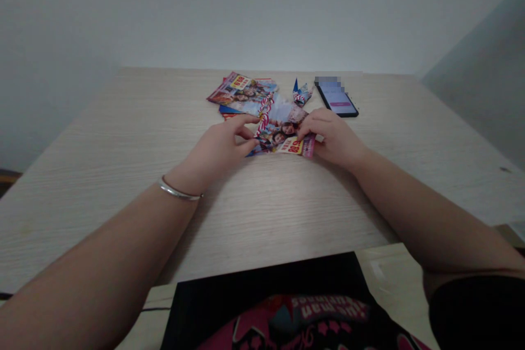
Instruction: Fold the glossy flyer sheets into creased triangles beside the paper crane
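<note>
Between my hands is a colourful printed paper sheet (283, 120) with people and a yellow price label on it. My left hand (225, 145), with a silver bangle at the wrist, pinches the sheet's left edge between thumb and fingers. The right edge is gripped by my right hand (332, 139), its thumb partly hidden. Just behind the sheet, to the left, lies a stack of similar printed sheets (240, 90). A small folded paper piece (302, 92) with pointed tips stands behind my right hand.
A phone (337, 98) with its screen lit lies at the back right of the pale wooden table (123, 131). The wall (262, 16) rises behind the table's far edge. A black flat object (266, 279) is at the near edge, by my patterned shirt.
</note>
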Tool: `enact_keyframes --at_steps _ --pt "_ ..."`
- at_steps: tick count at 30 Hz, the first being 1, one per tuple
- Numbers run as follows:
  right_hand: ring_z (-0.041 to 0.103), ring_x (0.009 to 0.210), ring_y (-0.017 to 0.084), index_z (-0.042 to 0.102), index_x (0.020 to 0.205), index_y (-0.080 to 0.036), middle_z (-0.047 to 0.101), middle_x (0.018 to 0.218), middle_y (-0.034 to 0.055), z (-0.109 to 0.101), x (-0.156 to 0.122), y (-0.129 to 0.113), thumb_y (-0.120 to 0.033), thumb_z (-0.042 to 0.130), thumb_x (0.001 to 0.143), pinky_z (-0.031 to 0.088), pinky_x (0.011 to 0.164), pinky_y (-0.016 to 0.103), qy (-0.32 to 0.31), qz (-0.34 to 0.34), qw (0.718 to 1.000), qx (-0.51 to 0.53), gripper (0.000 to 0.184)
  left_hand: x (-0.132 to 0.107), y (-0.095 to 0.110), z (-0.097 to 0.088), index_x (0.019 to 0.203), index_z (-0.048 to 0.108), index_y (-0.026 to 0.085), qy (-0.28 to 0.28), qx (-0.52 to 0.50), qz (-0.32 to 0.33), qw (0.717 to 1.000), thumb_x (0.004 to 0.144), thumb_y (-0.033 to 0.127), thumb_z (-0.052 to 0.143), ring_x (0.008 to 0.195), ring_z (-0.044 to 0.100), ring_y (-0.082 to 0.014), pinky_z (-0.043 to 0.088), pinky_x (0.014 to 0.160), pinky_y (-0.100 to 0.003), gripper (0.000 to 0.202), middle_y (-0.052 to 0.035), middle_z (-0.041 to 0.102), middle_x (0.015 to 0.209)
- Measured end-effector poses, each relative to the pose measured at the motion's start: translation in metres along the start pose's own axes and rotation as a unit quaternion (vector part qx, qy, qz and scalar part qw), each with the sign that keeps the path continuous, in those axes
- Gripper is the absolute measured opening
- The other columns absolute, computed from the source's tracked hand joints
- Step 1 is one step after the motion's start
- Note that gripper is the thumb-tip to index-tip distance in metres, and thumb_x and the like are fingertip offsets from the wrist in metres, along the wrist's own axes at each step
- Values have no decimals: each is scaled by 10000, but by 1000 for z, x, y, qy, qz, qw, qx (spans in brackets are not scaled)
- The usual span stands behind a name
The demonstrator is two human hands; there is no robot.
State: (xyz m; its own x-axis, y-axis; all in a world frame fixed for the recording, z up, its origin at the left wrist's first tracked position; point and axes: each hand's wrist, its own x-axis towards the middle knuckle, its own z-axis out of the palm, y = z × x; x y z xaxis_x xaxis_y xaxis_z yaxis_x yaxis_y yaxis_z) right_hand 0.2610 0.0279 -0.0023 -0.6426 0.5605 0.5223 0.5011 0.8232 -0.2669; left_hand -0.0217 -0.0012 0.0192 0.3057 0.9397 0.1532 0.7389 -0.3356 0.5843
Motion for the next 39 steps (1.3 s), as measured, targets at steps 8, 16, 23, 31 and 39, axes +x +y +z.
enact_keyframes --at_steps 8,16,23,31,39 --pt "680 1222 285 760 1043 -247 787 1190 81 -3 0 -4 -289 681 866 500 1111 489 -162 -13 985 56 198 3 -10 2 1353 687 209 17 3 0 1000 882 283 625 829 719 -200 561 802 -328 482 -50 792 964" --pt "662 1307 297 719 1354 -211 721 1411 117 -2 3 -27 -358 730 905 504 1131 493 -195 -59 979 8 473 4 -18 6 1433 630 202 4 -29 -4 1000 874 275 640 803 725 -192 563 754 -318 563 -53 789 948" --pt "690 1283 305 802 1232 -246 728 1411 103 -2 1 -29 -313 719 913 534 1104 509 -209 -51 976 20 337 3 -19 6 1415 617 214 0 -21 7 1000 892 256 629 851 737 -207 567 749 -329 525 -63 793 980" --pt "744 1167 231 851 1028 -240 809 1233 85 -10 0 -22 -339 599 998 565 1048 407 -201 -24 975 92 273 5 -23 11 1099 582 209 -12 -24 -17 999 828 226 694 751 686 -187 519 662 -310 293 -21 734 856" --pt "744 1018 217 822 998 -247 823 1066 52 -12 1 -18 -374 551 1005 562 918 367 -192 95 968 132 298 5 -11 5 970 726 198 -89 21 110 990 889 380 626 829 649 -202 485 765 -336 223 -44 739 912"
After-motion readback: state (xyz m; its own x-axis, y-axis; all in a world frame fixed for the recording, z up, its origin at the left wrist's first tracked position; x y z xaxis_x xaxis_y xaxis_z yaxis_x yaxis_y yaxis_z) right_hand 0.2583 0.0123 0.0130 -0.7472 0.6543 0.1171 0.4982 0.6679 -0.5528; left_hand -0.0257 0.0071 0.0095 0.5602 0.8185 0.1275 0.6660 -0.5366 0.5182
